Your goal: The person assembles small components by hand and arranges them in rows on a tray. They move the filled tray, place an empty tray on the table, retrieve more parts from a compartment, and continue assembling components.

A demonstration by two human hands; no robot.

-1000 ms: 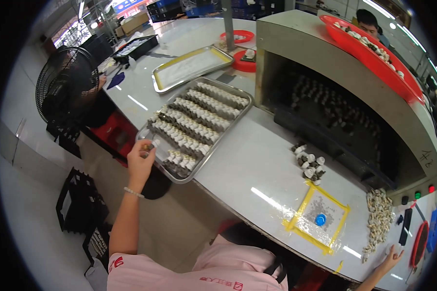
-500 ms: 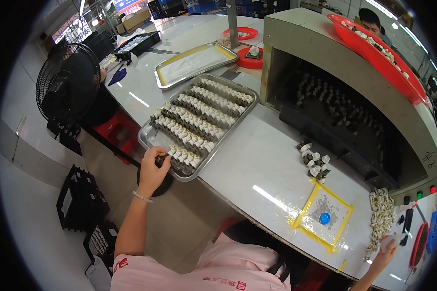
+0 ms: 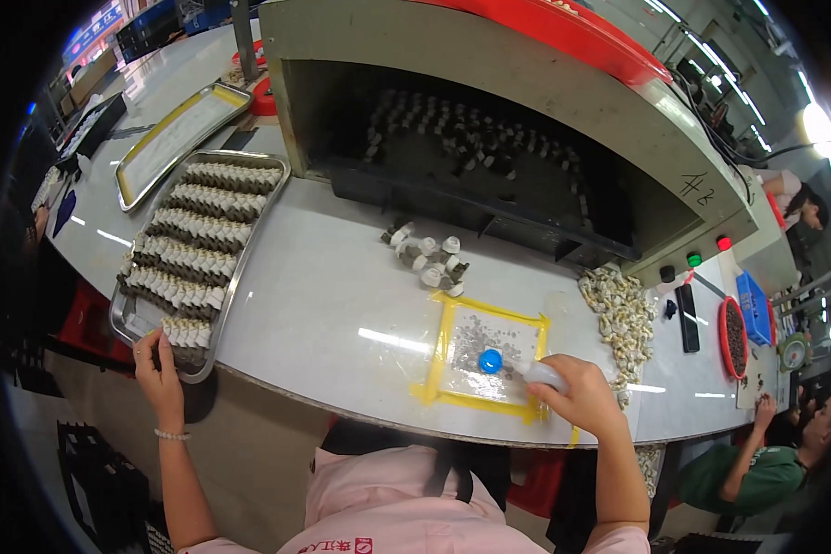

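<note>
"What is the right hand busy with?"

"The right hand [image 3: 582, 395] is wrapped around a pale bottle [image 3: 547, 375] at the right side of the taped square [image 3: 441, 349]. The tip points left, toward the blue cap [image 3: 491, 361] lying on that square. I'd judge the step to be setting the bottle at the cap (glue, perhaps, but no liquid shows leaving it)."

"Does the tip touch the cap?"

"It comes near; I can't tell whether they meet."

"And the left hand [image 3: 160, 371]?"

"Well to the left of the taped square, fingers bent at the near end of the metal tray [image 3: 242, 279], by the short front row [image 3: 186, 332]. Whether it pinches a piece or only rests beside one, I can't tell."

"Where are the other pieces?"

"Longer rows [image 3: 186, 258] of white-and-dark pieces fill most of the tray, also left of the square. A loose clump [image 3: 429, 260] sits just beyond the square's far edge, and a heap of small pale bits [image 3: 619, 319] spreads to its right."

"What would the next move call for?"

"In my view, a steady wrist to line the tip up with the cap, and a light left touch, as those close-packed pieces could tip."
</note>
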